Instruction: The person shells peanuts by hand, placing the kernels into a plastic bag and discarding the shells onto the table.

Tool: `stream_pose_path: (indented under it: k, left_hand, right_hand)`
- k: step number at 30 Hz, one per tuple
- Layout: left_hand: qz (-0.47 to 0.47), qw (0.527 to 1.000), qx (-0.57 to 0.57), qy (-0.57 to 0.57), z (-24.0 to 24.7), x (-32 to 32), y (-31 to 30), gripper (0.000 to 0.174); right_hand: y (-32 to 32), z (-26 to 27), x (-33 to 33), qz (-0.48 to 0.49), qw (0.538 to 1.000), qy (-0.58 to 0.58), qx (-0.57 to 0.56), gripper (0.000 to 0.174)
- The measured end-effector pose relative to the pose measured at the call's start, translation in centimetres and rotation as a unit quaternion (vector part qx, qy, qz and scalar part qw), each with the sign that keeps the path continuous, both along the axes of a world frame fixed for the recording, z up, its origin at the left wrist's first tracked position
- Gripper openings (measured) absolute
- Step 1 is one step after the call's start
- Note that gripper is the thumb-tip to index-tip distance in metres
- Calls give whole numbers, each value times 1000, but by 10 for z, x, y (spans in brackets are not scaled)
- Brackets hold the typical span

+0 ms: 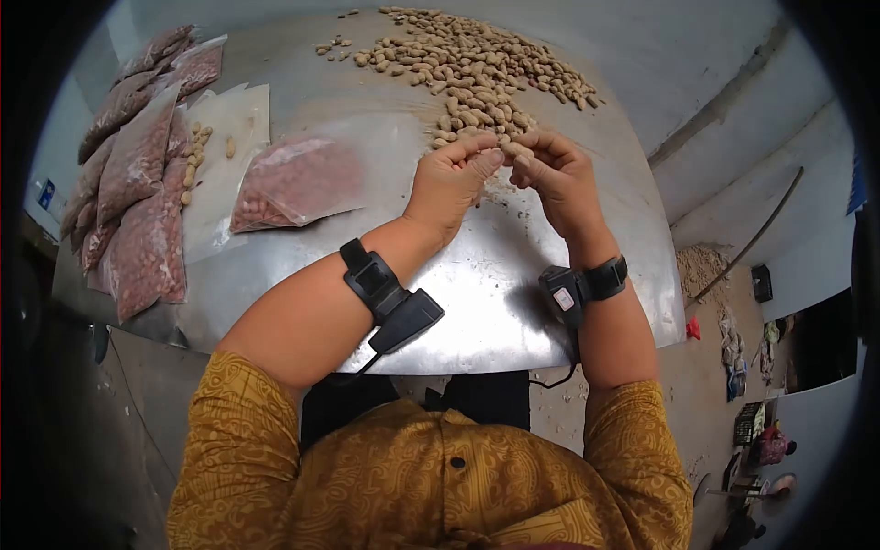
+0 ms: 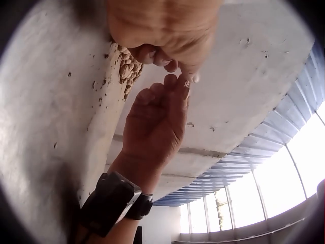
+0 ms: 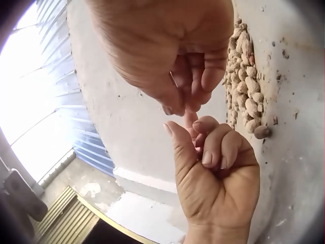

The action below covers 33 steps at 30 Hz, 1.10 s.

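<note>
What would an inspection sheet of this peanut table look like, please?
Surface: metal table, with shell crumbs near the hands.
Job's things: peanut pile at the far edge; one peanut between the hands.
Clutter: filled bags stacked at left, one bag apart, loose peanuts beside them.
Hands: left hand and right hand have curled fingers that meet, apparently pinching the peanut.
Cables: left cable and right cable hang from the wrist cameras below the table edge.
Surroundings: floor at right with what looks like a husk heap and a stick.
</note>
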<state>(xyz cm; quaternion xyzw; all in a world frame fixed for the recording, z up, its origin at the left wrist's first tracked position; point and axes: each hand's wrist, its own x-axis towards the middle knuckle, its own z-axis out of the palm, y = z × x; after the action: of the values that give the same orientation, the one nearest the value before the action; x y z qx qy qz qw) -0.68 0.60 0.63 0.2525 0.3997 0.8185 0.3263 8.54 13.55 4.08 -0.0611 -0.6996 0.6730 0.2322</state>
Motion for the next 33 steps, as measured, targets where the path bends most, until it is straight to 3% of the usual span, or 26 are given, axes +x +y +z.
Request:
stream_pose_path:
  k: [4,10,13,19,25,28,33]
  left_hand:
    - [-47,999,-7,9,0,2,2,26]
    - [-34,996,-28,72,1,5,2,26]
    - [-29,994,17,101,4,7,0,27]
    - [-19,983,-27,183,5,7,-1,26]
    - [102,910,-110,387,-2,-1,3,22]
    - [60,906,-143,395,1,1,1,18]
    - [25,930,-140,338,2,2,-1,20]
  right_hand:
    - [-7,-4,5,-14,999,12,46,21]
    - [1,-13,9,24,994,45,-95,14]
    - [5,-22,5,23,994,62,-88,12]
    - [1,-21,6,77,975,40,-205,13]
    - [-8,-5,12,69,993,-23,-94,25]
    - [-1,-10,13,40,997,-67,-2,29]
    - [-1,-13,12,41,997,-66,-9,28]
